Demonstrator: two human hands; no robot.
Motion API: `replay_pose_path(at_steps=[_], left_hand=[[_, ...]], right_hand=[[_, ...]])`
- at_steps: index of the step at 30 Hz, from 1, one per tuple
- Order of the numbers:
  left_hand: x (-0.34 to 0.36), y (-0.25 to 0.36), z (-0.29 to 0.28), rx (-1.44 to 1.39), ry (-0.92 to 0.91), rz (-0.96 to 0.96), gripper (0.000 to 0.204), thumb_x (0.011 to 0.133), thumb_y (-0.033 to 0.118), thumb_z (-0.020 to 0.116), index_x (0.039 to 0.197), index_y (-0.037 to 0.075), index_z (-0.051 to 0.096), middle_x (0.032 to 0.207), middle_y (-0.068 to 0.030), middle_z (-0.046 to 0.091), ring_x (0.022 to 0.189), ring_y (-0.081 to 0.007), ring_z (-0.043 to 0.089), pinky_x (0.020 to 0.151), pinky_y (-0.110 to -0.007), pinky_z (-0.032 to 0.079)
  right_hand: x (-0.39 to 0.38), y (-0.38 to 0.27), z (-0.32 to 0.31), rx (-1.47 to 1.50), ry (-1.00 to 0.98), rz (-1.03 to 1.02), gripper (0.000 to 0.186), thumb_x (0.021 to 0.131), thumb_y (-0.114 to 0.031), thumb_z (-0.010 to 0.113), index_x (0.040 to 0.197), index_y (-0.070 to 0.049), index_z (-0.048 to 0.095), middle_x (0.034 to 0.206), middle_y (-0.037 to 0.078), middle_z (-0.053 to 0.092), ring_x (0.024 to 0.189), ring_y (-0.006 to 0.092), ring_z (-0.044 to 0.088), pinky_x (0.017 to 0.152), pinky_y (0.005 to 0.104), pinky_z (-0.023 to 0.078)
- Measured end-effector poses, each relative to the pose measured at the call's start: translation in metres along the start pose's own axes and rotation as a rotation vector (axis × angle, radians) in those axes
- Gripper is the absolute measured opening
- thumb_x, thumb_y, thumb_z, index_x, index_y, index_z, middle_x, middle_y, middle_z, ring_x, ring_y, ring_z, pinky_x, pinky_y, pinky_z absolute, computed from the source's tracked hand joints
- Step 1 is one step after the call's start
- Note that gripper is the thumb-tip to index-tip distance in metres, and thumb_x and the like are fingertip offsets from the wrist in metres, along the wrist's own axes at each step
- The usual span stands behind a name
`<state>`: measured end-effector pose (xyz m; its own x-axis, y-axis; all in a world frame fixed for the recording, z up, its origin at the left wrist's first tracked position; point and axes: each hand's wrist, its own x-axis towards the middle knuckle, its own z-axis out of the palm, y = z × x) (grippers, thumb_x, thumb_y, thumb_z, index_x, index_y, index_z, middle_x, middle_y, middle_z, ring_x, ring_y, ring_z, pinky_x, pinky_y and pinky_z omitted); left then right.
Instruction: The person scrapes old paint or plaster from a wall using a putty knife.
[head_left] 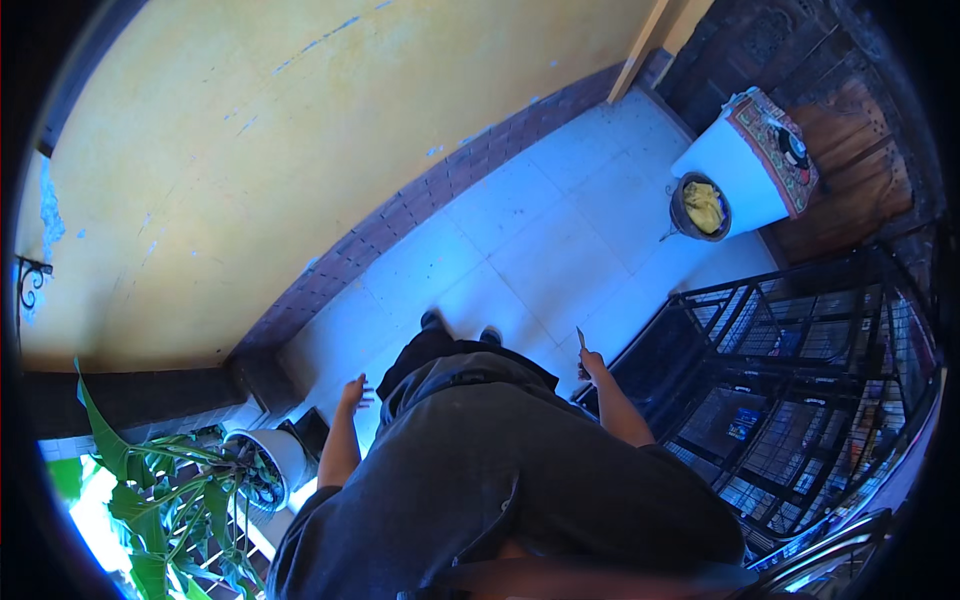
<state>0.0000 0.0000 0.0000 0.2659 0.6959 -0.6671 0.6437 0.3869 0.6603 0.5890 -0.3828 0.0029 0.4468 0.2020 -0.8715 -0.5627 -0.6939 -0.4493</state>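
Observation:
Out to my left side hangs my left hand point(356, 391), empty, its fingers loosely apart. On the other side, my right hand point(590, 366) is closed around the handle end of what looks like a small knife point(581, 338). Its thin, pale, pointed blade sticks up past my fingers, away from my body, and the handle is mostly hidden in my grip. Both arms hang beside my dark shirt point(470, 430), and neither hand touches anything else in view.
A yellow wall point(330, 150) with peeling paint runs along the left. Black wire cages point(770, 400) stand on the right. Farther off are a bowl point(689, 215) holding yellow cloth and a white cloth-topped stand point(735, 165). A potted plant point(285, 460) stands lower left on the tiled floor point(510, 215).

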Motion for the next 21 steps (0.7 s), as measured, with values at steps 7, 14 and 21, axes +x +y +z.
replay_pose_path(at_steps=[7, 14, 21], left_hand=[[0.052, 0.151, 0.019, 0.207, -0.014, -0.197, 0.064, 0.103, 0.056, 0.058, 0.131, -0.001, 0.063, 0.114, -0.0194, 0.077, 0.075, -0.0301, 0.075, 0.057, -0.041, 0.057], [0.141, 0.237, 0.048, 0.301, -0.102, -0.061, 0.066, 0.102, 0.055, 0.061, 0.13, -0.005, 0.064, 0.108, -0.0193, 0.079, 0.075, -0.0286, 0.076, 0.053, -0.038, 0.055], [0.235, 0.286, 0.045, 0.366, -0.151, -0.06, 0.065, 0.102, 0.055, 0.061, 0.128, -0.005, 0.066, 0.104, -0.0188, 0.079, 0.07, -0.0286, 0.076, 0.054, -0.039, 0.057]], right_hand=[[-0.019, 0.026, -0.025, -0.039, 0.026, 0.199, 0.031, 0.098, -0.041, 0.056, 0.105, -0.011, 0.059, 0.081, 0.004, 0.054, 0.067, 0.0189, 0.052, 0.076, 0.0499, 0.053], [-0.024, 0.036, -0.018, -0.029, 0.121, 0.253, 0.034, 0.1, -0.042, 0.052, 0.09, -0.012, 0.064, 0.071, 0.0, 0.051, 0.06, 0.0156, 0.046, 0.059, 0.0385, 0.045], [-0.015, -0.041, 0.002, -0.02, 0.175, 0.294, 0.034, 0.102, -0.041, 0.054, 0.095, -0.009, 0.063, 0.075, 0.003, 0.055, 0.06, 0.0162, 0.048, 0.059, 0.0395, 0.046]])
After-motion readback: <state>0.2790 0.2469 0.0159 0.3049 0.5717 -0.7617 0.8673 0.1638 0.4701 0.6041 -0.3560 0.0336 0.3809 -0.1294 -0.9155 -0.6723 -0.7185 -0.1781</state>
